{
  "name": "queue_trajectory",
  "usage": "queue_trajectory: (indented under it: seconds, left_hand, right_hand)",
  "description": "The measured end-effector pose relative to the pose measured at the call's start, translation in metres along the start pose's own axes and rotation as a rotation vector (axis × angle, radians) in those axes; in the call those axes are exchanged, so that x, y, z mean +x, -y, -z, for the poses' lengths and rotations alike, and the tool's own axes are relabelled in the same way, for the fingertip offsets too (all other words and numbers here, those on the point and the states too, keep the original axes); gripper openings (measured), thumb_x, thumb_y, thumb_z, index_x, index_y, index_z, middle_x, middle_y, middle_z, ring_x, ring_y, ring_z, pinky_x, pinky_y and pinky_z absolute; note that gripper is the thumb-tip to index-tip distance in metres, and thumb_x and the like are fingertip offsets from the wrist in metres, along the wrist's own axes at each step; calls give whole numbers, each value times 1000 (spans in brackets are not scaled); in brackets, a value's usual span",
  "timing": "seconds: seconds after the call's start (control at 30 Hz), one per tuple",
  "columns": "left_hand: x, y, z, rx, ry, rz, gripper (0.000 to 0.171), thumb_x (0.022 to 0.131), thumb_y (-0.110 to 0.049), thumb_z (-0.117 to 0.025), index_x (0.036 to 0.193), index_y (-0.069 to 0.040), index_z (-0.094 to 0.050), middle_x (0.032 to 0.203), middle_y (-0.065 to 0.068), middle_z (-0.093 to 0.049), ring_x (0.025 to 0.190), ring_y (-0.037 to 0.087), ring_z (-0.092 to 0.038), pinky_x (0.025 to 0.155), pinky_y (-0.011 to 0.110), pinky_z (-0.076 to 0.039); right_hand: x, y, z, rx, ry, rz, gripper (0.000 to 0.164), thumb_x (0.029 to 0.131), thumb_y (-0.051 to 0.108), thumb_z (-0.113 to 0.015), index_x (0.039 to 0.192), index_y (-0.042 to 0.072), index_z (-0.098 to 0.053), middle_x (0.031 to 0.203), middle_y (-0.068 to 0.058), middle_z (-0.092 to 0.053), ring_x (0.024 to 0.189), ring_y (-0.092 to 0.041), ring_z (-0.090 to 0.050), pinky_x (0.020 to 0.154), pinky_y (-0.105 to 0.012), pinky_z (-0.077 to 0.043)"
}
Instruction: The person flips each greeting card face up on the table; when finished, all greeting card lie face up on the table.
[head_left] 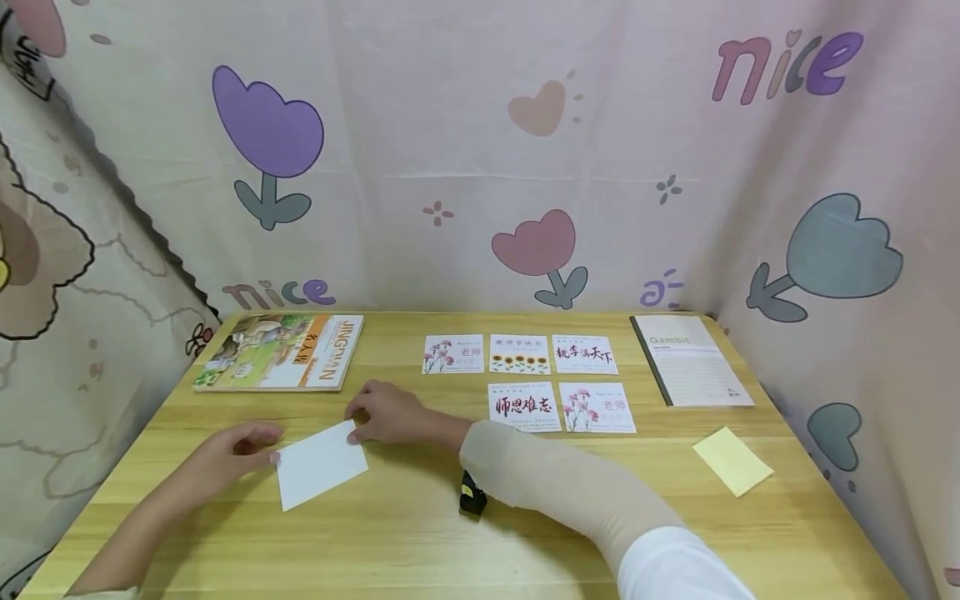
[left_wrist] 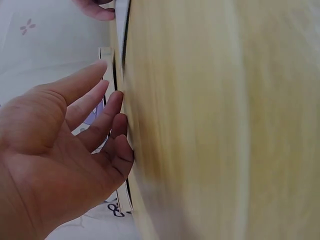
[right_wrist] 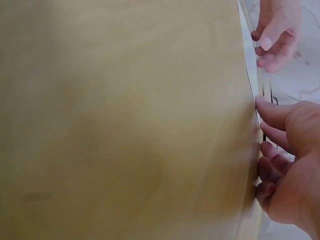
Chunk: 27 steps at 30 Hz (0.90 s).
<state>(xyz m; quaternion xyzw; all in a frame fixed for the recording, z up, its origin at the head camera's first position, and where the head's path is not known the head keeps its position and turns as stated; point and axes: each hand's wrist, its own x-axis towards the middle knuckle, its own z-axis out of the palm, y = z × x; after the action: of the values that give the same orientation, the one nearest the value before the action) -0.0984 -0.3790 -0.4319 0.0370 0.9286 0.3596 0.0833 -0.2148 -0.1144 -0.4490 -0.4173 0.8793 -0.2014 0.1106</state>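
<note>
A blank white card (head_left: 322, 467) lies slanted low over the table, left of the middle. At its upper right corner my right hand (head_left: 393, 412) pinches it between thumb and fingers; the right wrist view shows that thumb (right_wrist: 272, 114) at the thin card edge (right_wrist: 248, 55). My left hand (head_left: 228, 454) is beside the card's left edge, its thumb tip touching or just short of it. Seen in the left wrist view, the left hand (left_wrist: 60, 145) has loosely bent fingers with nothing between them, little finger side low by the tabletop.
Several printed cards (head_left: 522, 406) lie in two rows behind my right forearm. A picture book (head_left: 281, 354) is at back left, a notebook (head_left: 693, 362) at back right, yellow sticky notes (head_left: 732, 462) nearer. A small black object (head_left: 472, 498) is partly hidden by the right sleeve.
</note>
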Motion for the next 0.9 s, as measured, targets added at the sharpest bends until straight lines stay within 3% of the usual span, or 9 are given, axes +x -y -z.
queue_trajectory:
  seconds: [0.13, 0.3, 0.5, 0.7, 0.9]
  left_hand:
    - [0, 0, 1, -18, 41, 5, 55, 96, -30, -69, 137, 3, -55, 129, 19, -62, 104, 10, -55, 78, 21, -50]
    - [1, -3, -1, -46, 68, -22, 57, 96, -27, -69, 139, 6, -52, 126, 19, -60, 104, 11, -54, 78, 21, -50]
    - [-2, -4, -5, -13, 59, 2, 56, 94, -31, -72, 136, 3, -56, 125, 15, -61, 107, 12, -54, 80, 20, -49]
    - [1, -4, -8, 56, 35, 4, 50, 91, -32, -75, 129, -1, -63, 123, 13, -63, 112, 25, -56, 82, 23, -49]
    - [3, -6, -9, 3, 57, 34, 48, 92, -29, -74, 127, 1, -60, 118, 13, -61, 100, 21, -52, 74, 23, -47]
  right_hand:
    - [-1, 4, 2, 2, -4, -29, 31, 90, 43, -75, 117, 30, -72, 120, 11, -57, 99, -1, -53, 75, -15, -41]
    - [-2, 6, 2, -23, -7, -56, 30, 89, 43, -77, 115, 29, -72, 122, 10, -58, 102, -3, -55, 78, -15, -43]
    - [3, 6, -3, -63, -1, -55, 31, 88, 43, -76, 114, 28, -72, 121, 10, -59, 104, -3, -55, 79, -15, -45]
    - [4, 7, -3, -73, -11, -58, 32, 87, 42, -78, 113, 26, -71, 111, 12, -61, 98, -1, -54, 76, -15, -44]
    - [2, 7, 0, -39, -11, -43, 29, 88, 38, -79, 112, 25, -69, 100, 15, -60, 88, 0, -52, 73, -14, -43]
